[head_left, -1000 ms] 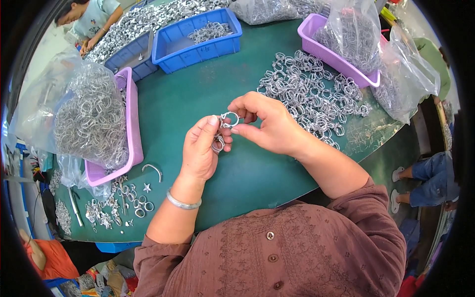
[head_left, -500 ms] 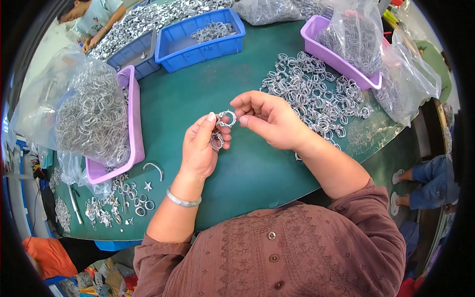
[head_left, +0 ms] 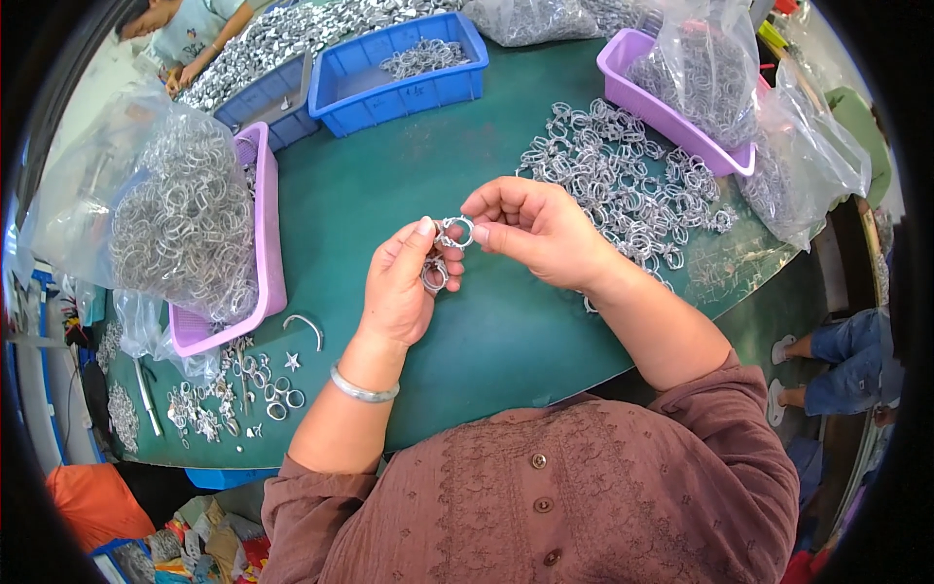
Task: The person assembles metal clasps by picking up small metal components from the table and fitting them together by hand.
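Between the thumb and fingers of my left hand (head_left: 394,292) is a small cluster of silver-grey metal rings. One ring (head_left: 446,239) stands out toward the right, and another ring (head_left: 429,281) hangs lower against the curled fingers. My right hand (head_left: 550,234) has its thumb and forefinger pinched at the right edge of the upper ring; its other fingers are curled. Just beyond that hand spreads a pile of similar grey rings (head_left: 623,185) on the green tabletop (head_left: 409,185). How the held rings join is too small to make out.
Lilac baskets with bagged rings stand at left (head_left: 268,243) and far right (head_left: 671,112). A blue bin (head_left: 399,112) sits at the back. Loose rings, a star and a curved metal piece (head_left: 309,329) lie front left. Across the table, a person's arm (head_left: 209,58) reaches into grey parts.
My right thumb and forefinger have closed in on the upper ring and now touch its edge. Both hands and the rings sit slightly farther right in the picture.
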{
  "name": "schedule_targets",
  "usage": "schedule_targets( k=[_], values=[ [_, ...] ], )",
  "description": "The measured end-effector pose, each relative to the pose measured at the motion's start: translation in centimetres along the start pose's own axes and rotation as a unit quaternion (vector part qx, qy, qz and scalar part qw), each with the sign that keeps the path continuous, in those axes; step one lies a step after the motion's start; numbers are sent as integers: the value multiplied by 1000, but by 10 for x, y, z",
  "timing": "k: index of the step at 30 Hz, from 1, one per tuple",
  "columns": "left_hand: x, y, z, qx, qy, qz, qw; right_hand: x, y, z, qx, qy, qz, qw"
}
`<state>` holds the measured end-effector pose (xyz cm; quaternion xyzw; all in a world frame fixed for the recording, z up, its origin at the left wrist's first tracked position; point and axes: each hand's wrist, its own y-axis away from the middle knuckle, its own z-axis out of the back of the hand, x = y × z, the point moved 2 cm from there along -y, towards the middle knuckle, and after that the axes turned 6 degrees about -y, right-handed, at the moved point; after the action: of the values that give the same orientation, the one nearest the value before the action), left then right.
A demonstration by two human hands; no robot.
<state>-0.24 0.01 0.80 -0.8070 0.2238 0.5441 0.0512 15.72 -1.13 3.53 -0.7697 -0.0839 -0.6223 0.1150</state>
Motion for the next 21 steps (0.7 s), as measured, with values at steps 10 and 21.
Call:
schedule_targets(
  k=[10, 21],
  values=[
    [2, -1, 1, -2, 6, -1, 1000, -3, -1, 1, 1, -16, 10, 1000],
    [1, -1, 1, -13, -11, -6, 1000, -3, -2, 1, 8, -6, -3, 1000]
  ],
)
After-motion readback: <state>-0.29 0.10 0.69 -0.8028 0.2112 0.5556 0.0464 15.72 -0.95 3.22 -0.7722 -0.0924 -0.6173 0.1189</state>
